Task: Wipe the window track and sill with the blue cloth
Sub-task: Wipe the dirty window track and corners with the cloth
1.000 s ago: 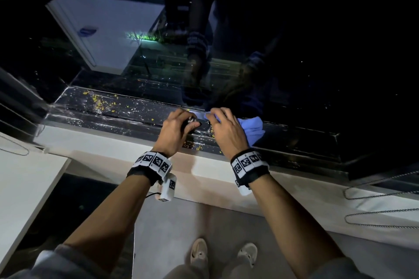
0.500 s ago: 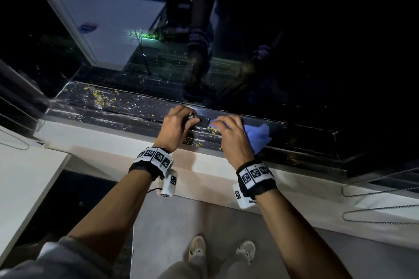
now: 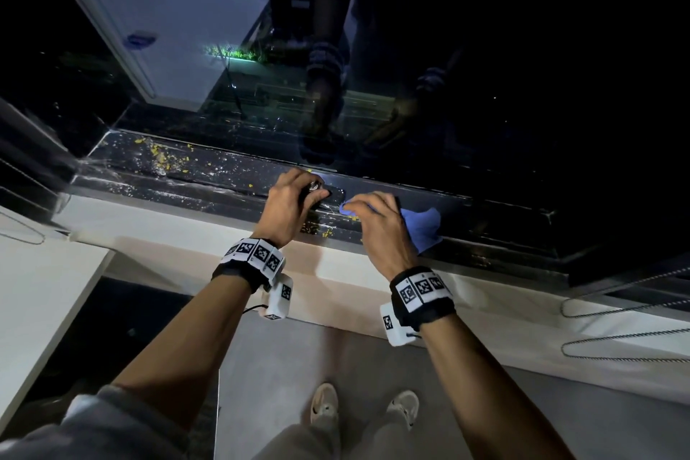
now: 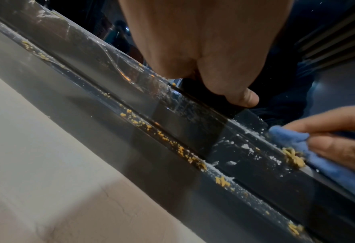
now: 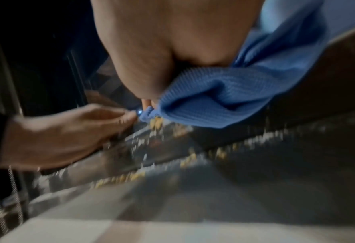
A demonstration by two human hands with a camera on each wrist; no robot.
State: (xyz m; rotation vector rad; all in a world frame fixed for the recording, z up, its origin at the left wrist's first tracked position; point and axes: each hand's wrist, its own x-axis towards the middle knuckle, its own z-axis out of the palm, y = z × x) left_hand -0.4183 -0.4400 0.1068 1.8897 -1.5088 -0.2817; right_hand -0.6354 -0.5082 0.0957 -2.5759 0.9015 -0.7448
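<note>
Hands side by side on the dark window track (image 3: 209,179), and it's a murky scene, glass above showing mostly blackness and faint reflections. Right hand (image 3: 381,231) has its fingers curled down over the blue cloth (image 3: 422,231), pressing its front edge onto the track; most of the cloth trails out behind the palm, and the wrist view there is smeared with blur, so the fingertips are barely readable. Left hand (image 3: 289,207) sits just beside it, fingers curled round a small dark object (image 3: 317,192) with a shiny metal end; what it is, hard to say, the fist hides nearly all of it. From the left wrist view, yellow crumbs (image 4: 293,157) bunch right against the cloth's leading edge, with white dust specks scattered along the groove. More yellow bits lie far off to the left on the track. Pale sill (image 3: 157,224) runs below the track, cut off at both sides, and two shoes (image 3: 325,403) show down on the grey floor.
</note>
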